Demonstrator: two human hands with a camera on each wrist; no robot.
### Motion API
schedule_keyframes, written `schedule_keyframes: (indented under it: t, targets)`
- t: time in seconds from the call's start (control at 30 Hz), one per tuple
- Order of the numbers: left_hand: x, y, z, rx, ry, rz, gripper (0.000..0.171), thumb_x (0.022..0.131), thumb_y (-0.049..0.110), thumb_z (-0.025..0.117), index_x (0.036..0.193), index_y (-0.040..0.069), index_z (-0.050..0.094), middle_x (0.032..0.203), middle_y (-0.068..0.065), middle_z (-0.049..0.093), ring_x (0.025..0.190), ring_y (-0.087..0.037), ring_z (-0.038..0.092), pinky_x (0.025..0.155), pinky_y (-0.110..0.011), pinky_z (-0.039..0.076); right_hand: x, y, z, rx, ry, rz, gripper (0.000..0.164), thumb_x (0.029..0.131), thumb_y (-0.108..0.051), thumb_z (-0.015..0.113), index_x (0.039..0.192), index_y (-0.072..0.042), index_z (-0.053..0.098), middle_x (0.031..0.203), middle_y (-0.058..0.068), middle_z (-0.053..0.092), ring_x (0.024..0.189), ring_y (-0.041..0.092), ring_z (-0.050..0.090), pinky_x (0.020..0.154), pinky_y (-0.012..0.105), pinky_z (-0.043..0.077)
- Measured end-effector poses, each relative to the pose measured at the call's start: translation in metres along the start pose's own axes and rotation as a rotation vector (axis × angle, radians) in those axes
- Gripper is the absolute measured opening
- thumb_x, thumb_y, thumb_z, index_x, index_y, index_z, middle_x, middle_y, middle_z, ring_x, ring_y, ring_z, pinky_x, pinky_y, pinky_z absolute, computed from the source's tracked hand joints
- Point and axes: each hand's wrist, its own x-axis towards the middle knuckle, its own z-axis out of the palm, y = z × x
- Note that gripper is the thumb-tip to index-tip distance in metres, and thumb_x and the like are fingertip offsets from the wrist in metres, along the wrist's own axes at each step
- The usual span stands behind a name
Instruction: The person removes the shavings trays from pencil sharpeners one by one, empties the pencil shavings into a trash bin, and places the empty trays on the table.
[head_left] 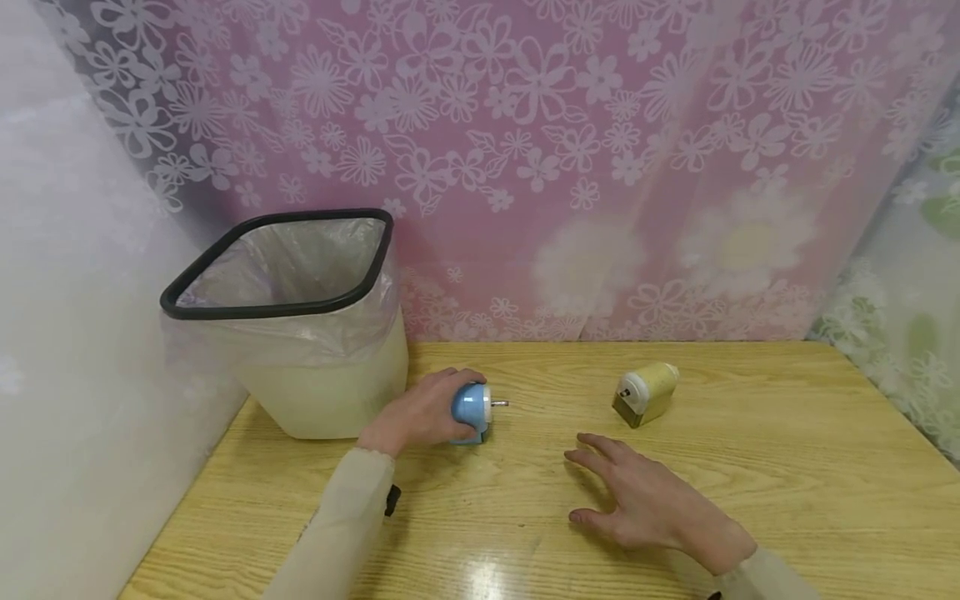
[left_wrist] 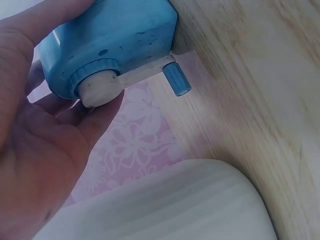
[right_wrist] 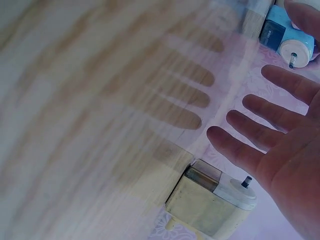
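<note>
My left hand (head_left: 427, 412) grips a blue pencil sharpener (head_left: 471, 402) from above, on the table beside the bin. In the left wrist view my thumb and fingers wrap the blue sharpener (left_wrist: 115, 37); its white crank (left_wrist: 145, 71) ends in a blue knob (left_wrist: 177, 80). A short metal pin (head_left: 500, 403) sticks out from its white front, on the side toward my right hand. My right hand (head_left: 648, 497) hovers over the table with fingers spread, holding nothing. Beyond its fingertips stands a yellow pencil sharpener (head_left: 652, 390), its white front and small pin also seen in the right wrist view.
A cream bin (head_left: 337, 400) with a black rim (head_left: 277, 310) and a clear liner stands at the left, close to my left forearm. A pink flowered curtain (head_left: 480, 167) hangs behind the wooden table (head_left: 525, 467). A pale wall covering (head_left: 60, 333) borders the left side.
</note>
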Motion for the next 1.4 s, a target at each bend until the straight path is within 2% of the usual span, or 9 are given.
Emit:
schedule_keyframes:
  t: [0.37,0.63,0.8,1.07,1.2,1.4]
  targets:
    - [0.000,0.004,-0.002,0.013,-0.009,0.035,0.065,0.079,0.023,0.090,0.136,0.019,0.059,0.127,-0.009,0.065,0.109,-0.026,0.064,0.091,-0.043,0.056,-0.001,-0.001,0.001,0.012,0.009,-0.006,0.070,0.089,-0.057,0.071,0.142,-0.013,0.059,0.151,0.021,0.051,0.132,0.044,0.056,0.095,0.061,0.053]
    - [-0.004,0.009,-0.006,0.008,-0.009,0.045,0.063,0.077,0.021,0.092,0.133,0.019,0.062,0.131,-0.007,0.066,0.113,-0.027,0.064,0.093,-0.043,0.056,-0.001,-0.001,0.001,-0.007,0.025,-0.033,0.067,0.090,-0.055,0.071,0.140,-0.012,0.060,0.147,0.022,0.054,0.128,0.043,0.059,0.094,0.059,0.054]
    - [-0.009,0.011,-0.006,0.013,-0.013,0.068,0.064,0.077,0.019,0.092,0.133,0.019,0.062,0.131,-0.007,0.067,0.110,-0.025,0.064,0.091,-0.042,0.056,-0.001,-0.001,0.001,-0.023,0.035,-0.036,0.065,0.091,-0.054,0.070,0.139,-0.012,0.061,0.147,0.020,0.055,0.129,0.041,0.059,0.095,0.057,0.054]
    - [-0.021,0.016,-0.002,0.006,0.029,0.150,0.062,0.078,0.020,0.090,0.133,0.017,0.061,0.130,-0.008,0.066,0.111,-0.025,0.065,0.093,-0.044,0.056,0.000,-0.003,0.002,-0.034,0.085,-0.051,0.062,0.091,-0.051,0.072,0.139,-0.013,0.061,0.144,0.012,0.059,0.128,0.032,0.061,0.095,0.052,0.056]
    - [-0.028,0.023,0.001,0.002,0.039,0.170,0.062,0.078,0.021,0.090,0.133,0.018,0.060,0.130,-0.007,0.065,0.113,-0.025,0.065,0.094,-0.045,0.056,0.001,-0.004,0.004,-0.017,0.111,-0.060,0.059,0.093,-0.047,0.072,0.140,-0.012,0.061,0.141,0.008,0.062,0.127,0.029,0.063,0.097,0.049,0.056]
    - [-0.037,0.033,0.004,0.026,0.072,0.227,0.063,0.078,0.023,0.091,0.133,0.018,0.060,0.130,-0.007,0.065,0.113,-0.024,0.066,0.093,-0.045,0.057,0.004,-0.006,0.004,0.024,0.144,-0.068,0.056,0.094,-0.041,0.074,0.137,-0.009,0.062,0.135,0.009,0.066,0.122,0.029,0.066,0.097,0.047,0.056]
